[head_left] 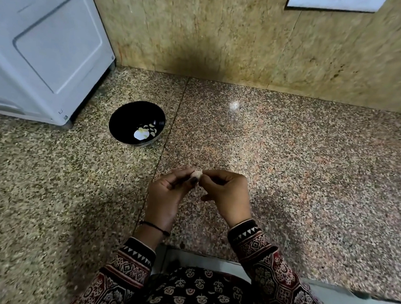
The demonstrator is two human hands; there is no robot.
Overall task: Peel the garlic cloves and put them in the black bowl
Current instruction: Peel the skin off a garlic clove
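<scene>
A speckled, polished granite bench (300,163) in brown, pink and cream fills most of the view, with a thin seam running from far to near through its middle and a small bright glint of light on the far part. Behind it rises a wall of mottled ochre stone slabs (226,35), and the lower edge of a white framed panel (333,2) shows at the far right corner. At the far left a white boxy appliance with a recessed rectangular panel (48,46) stands on the bench. Just right of its near corner sits the round glossy black bowl (123,115), with a few pale peeled garlic cloves (151,129) lying in its right, near side beside a whitish patch. Well nearer, close to the seam, both hands are raised above the bench with their fingertips meeting. The left hand (168,194) is turned palm up, its fingers curled and its thumb pressed against a small pale garlic clove (196,174). The right hand (227,196) shows its back, its thumb and forefinger pinching the same clove from the right, the other fingers loosely bent below. A thin black thread band (155,228) circles the left wrist, and dark red, black and cream patterned sleeves (270,263) cover both forearms.
</scene>
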